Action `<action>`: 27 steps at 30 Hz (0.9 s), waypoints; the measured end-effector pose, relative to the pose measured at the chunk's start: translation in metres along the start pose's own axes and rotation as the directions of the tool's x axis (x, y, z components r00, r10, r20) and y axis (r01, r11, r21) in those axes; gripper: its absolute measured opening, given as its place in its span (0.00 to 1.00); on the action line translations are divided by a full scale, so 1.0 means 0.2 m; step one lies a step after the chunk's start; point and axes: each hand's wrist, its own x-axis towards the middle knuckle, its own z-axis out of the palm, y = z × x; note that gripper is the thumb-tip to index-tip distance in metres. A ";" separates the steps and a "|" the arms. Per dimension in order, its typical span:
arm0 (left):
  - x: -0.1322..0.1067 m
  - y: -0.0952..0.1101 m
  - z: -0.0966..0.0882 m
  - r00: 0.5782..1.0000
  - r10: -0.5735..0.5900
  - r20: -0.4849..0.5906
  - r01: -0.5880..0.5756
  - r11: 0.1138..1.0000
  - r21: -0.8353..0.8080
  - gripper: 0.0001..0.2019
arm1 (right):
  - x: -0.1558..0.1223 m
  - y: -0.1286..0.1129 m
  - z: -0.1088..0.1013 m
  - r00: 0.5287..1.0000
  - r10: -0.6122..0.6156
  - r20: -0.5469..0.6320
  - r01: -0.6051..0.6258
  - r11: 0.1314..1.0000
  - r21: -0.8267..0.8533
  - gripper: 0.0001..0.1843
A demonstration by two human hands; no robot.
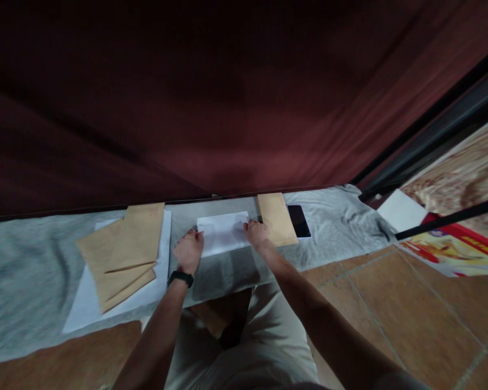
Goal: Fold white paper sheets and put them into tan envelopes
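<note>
A folded white sheet of paper [224, 232] lies on the grey cloth [32, 281] in front of me. My left hand [189, 250], with a black wristband, grips the sheet's left edge with curled fingers. At the sheet's right edge my right hand [257, 234] pinches the paper. A single brown envelope [276, 218] lies just right of my right hand. Left of my left hand is a stack of brown envelopes [124, 254] on white sheets [85, 306].
A black phone [299, 220] lies on the cloth beside the single envelope. A dark red curtain [228, 97] hangs behind the cloth. Brown tiled floor [390, 314] lies to the right, with a white sheet [398, 210] and a colourful printed page [451, 249] on it.
</note>
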 end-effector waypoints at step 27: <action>0.14 0.06 -0.03 0.999 -0.039 0.011 0.039 0.997 -0.070 0.21 | 0.10 0.03 0.08 0.963 -0.198 -0.182 0.205 0.978 0.022 0.24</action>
